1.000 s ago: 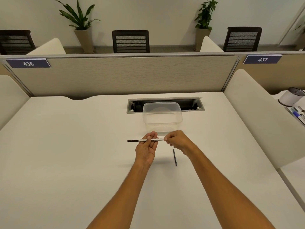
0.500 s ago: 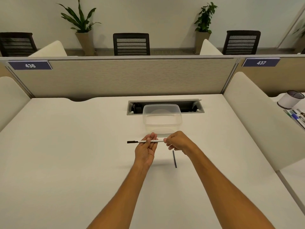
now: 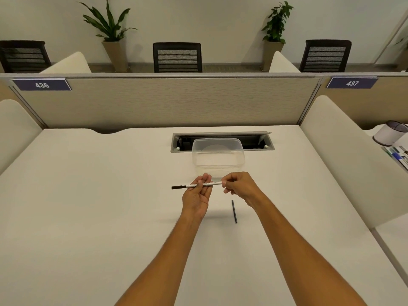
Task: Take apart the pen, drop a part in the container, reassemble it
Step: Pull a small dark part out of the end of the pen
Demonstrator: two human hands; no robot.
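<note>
Pen held level between both hands

White pen [image 3: 198, 185], black tip left, pinched by left hand [image 3: 197, 193] fingers mid-barrel; right hand [image 3: 239, 185] fingertips closed on its right end. Loose black part [image 3: 234, 211] on desk [image 3: 110, 195] just below right fingers. Clear container [image 3: 218, 156] just beyond fingertips

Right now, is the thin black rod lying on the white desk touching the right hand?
Apart. The head view shows the thin black rod flat on the white desk, with bare desk between its far end and the right hand above it.
</note>
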